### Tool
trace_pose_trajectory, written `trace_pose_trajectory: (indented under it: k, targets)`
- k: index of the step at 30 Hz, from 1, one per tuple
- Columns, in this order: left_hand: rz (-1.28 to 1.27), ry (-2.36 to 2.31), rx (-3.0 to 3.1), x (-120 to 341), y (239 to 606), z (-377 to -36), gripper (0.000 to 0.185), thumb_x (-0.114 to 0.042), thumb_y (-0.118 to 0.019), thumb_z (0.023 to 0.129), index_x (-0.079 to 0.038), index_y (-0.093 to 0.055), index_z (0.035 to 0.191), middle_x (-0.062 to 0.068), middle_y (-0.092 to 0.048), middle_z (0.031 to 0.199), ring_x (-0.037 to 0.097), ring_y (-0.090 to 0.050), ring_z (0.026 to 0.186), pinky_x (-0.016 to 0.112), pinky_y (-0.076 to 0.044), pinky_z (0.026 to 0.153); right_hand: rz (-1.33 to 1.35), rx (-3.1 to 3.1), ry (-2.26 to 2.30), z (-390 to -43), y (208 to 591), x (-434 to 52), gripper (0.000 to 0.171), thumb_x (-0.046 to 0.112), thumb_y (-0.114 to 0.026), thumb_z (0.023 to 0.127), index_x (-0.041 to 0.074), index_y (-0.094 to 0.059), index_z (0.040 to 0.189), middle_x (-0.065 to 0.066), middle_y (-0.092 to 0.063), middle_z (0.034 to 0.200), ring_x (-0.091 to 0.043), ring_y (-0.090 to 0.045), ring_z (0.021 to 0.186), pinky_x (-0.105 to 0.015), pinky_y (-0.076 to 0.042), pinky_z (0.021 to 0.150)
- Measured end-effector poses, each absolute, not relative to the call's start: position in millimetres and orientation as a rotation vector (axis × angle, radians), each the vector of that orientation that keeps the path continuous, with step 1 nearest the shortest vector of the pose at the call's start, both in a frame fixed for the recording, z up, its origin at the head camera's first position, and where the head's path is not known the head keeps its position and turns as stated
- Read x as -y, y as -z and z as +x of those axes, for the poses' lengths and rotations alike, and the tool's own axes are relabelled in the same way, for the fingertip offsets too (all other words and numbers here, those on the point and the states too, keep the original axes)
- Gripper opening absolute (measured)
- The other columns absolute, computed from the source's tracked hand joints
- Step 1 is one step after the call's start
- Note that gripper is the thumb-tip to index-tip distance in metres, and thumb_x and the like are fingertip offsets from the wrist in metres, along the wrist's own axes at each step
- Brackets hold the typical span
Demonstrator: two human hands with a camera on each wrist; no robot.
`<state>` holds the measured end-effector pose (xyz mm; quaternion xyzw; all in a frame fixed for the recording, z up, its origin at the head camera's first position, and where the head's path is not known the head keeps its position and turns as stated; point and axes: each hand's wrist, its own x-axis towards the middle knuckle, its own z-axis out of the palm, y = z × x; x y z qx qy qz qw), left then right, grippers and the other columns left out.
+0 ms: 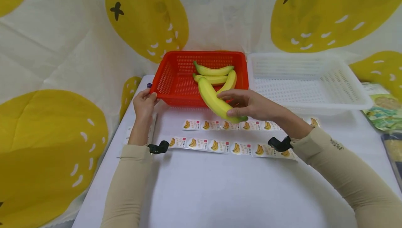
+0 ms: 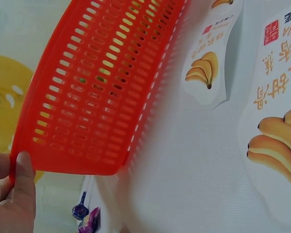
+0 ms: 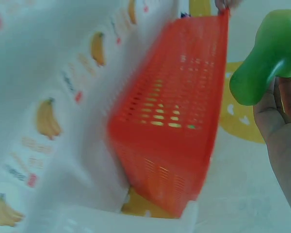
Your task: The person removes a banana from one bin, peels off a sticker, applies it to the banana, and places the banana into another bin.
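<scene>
On the left, the left hand grips the near left corner of the red basket, fingers curled over its rim; the left wrist view shows the thumb pressed against the slotted wall, and a small purple wrapper on the desk that the head view barely shows. Three bananas lie inside the basket. Two strips of banana stickers lie in front. The right hand holds a fourth banana over the basket's near edge, fingers wrapped round its lower end; the right wrist view alone shows its green tip. Rightmost stands a white basket.
</scene>
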<state>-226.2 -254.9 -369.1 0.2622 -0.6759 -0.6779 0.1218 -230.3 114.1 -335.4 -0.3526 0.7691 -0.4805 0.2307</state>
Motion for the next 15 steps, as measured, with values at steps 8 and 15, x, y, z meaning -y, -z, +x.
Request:
trace_pose_trajectory:
  k: [8,15]
  targets:
    - [0.776,1.976,1.951,254.2,369.0,-223.3,0.045,-0.014,-0.058,0.104,-0.012,-0.051,0.148,0.011,-0.058,0.144,0.019,-0.065,0.118,0.029,-0.053,0.103,-0.99,-2.037,1.287,-200.6,357.4,-124.5,0.057,0.018,-0.071,0.096,0.018,-0.051,0.149,-0.01,-0.06,0.127,-0.031,-0.056,0.114,-0.033,-0.058,0.083]
    - [0.771,1.949,1.977,251.0,369.4,-223.4,0.046,-0.016,-0.058,0.104,-0.013,-0.051,0.149,0.01,-0.058,0.145,0.02,-0.064,0.122,0.028,-0.053,0.103,-0.97,-1.976,1.283,-179.1,371.4,-131.6,0.054,0.018,-0.072,0.095,0.017,-0.054,0.146,-0.012,-0.06,0.13,-0.029,-0.063,0.106,-0.032,-0.058,0.077]
